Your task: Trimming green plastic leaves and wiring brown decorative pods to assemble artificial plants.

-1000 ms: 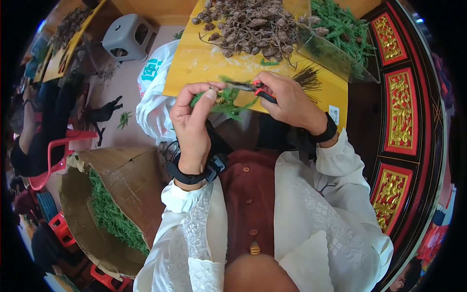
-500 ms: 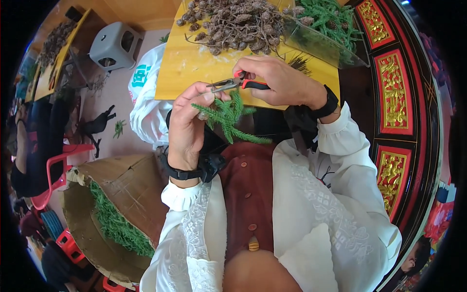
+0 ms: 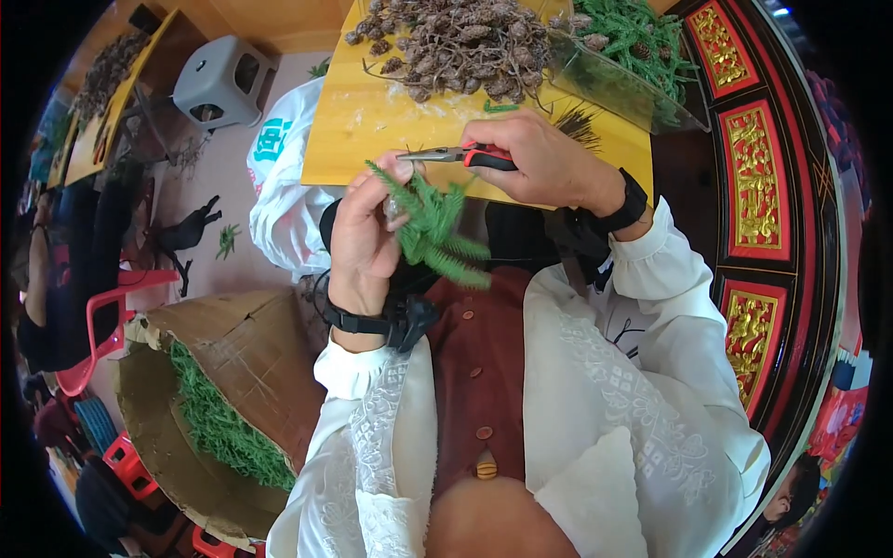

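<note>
Your L hand (image 3: 361, 228) has the green sprig (image 3: 433, 223) pinched btwn thumb & fingers; your R hand (image 3: 549, 163) is wrapped round the handles of the pliers (image 3: 445, 155). Sprig's at the tabletop's (image 3: 349, 153) near edge, toward the near L corner: top end overlaps the wood in view, fronds hang down toward your lap & a bit to the R. Pliers lie nearly level, nose pointing L, right at your L fingertips & just above the sprig's top. So sprig's long axis runs roughly crosswise to the pliers, & L hand is the nearer one to it. Can't tell if the nose is biting on anything; too small to see.

Containers: clear bin (image 3: 593, 82) at the tabletop's far R corner, w/ greenery (image 3: 633, 46) & some brown cones in it. Cardboard box (image 3: 246, 330) off the tabletop, low on your L, w/ a heap of green sprays (image 3: 223, 423) inside. White bag (image 3: 284, 200) by the tabletop's L edge, contents hidden.

Loose: cone pile (image 3: 465, 46) toward far edge; dark stalks (image 3: 579, 123) nr R edge, just beyond R hand.
</note>
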`<action>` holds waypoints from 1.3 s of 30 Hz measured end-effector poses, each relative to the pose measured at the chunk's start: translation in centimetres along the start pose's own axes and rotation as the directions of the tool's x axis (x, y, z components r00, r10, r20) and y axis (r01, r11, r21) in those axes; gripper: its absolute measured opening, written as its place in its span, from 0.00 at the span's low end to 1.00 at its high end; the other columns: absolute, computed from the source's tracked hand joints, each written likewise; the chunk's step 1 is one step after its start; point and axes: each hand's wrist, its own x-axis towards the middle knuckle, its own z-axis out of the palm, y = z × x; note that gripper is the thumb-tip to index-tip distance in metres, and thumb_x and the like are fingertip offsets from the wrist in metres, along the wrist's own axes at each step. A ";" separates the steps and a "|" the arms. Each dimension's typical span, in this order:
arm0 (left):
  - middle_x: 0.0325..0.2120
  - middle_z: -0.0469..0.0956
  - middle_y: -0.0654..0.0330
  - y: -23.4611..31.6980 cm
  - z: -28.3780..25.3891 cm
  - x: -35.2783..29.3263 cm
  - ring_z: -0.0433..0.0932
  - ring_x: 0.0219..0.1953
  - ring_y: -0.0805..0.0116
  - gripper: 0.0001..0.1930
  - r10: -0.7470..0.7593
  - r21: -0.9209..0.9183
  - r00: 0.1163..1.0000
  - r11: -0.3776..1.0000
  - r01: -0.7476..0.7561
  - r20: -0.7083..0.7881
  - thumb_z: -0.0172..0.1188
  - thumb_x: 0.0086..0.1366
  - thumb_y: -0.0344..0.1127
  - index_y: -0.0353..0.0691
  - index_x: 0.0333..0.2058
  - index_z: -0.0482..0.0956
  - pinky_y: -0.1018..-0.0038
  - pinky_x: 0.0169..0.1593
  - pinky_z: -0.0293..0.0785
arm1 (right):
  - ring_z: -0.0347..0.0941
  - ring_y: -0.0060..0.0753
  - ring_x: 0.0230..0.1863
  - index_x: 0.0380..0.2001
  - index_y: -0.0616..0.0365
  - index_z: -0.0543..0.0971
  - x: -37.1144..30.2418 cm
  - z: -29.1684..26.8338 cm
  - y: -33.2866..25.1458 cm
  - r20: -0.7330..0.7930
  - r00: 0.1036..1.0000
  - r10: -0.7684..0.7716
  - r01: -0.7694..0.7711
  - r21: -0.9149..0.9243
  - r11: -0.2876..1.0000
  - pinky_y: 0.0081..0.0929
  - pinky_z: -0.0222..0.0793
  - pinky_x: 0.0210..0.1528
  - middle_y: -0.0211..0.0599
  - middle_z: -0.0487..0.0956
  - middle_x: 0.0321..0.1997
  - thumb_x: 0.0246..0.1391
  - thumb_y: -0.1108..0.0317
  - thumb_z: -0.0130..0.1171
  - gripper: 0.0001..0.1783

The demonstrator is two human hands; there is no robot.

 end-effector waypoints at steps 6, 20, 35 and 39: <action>0.22 0.78 0.65 -1.0 2.3 0.0 0.74 0.25 0.81 0.04 0.582 0.830 0.813 0.465 -0.309 -0.023 0.60 0.57 0.26 0.32 0.30 0.79 0.87 0.32 0.68 | 0.71 0.48 0.29 0.36 0.60 0.73 -1.0 1.0 -1.7 -0.050 0.975 0.218 -0.221 -0.046 0.974 0.37 0.65 0.33 0.43 0.73 0.26 0.48 0.65 0.59 0.13; 0.27 0.76 0.61 -0.5 0.6 -0.1 0.73 0.24 0.76 0.10 -0.100 -0.037 0.993 0.994 0.103 0.062 0.53 0.58 0.27 0.34 0.39 0.73 0.83 0.33 0.69 | 0.71 0.47 0.37 0.37 0.61 0.72 1.3 -0.1 1.5 -0.141 0.938 -0.316 0.310 -0.059 0.949 0.35 0.67 0.40 0.44 0.73 0.34 0.44 0.69 0.61 0.15; 0.26 0.79 0.64 -0.7 1.5 0.5 0.75 0.24 0.80 0.04 0.457 0.686 0.888 0.659 -0.308 -0.040 0.59 0.57 0.26 0.33 0.31 0.79 0.85 0.29 0.69 | 0.71 0.47 0.27 0.35 0.60 0.74 -0.8 1.2 0.3 -0.140 0.985 0.098 -0.111 -0.088 0.990 0.36 0.66 0.30 0.42 0.73 0.26 0.45 0.66 0.62 0.14; 0.27 0.80 0.62 -0.4 1.3 0.5 0.75 0.24 0.79 0.05 0.360 0.572 0.933 0.772 -0.279 -0.030 0.58 0.57 0.26 0.33 0.32 0.79 0.84 0.29 0.70 | 0.71 0.47 0.33 0.38 0.60 0.73 0.1 0.5 1.7 -0.182 0.978 -0.104 0.081 -0.128 0.989 0.35 0.66 0.37 0.42 0.74 0.31 0.45 0.67 0.63 0.17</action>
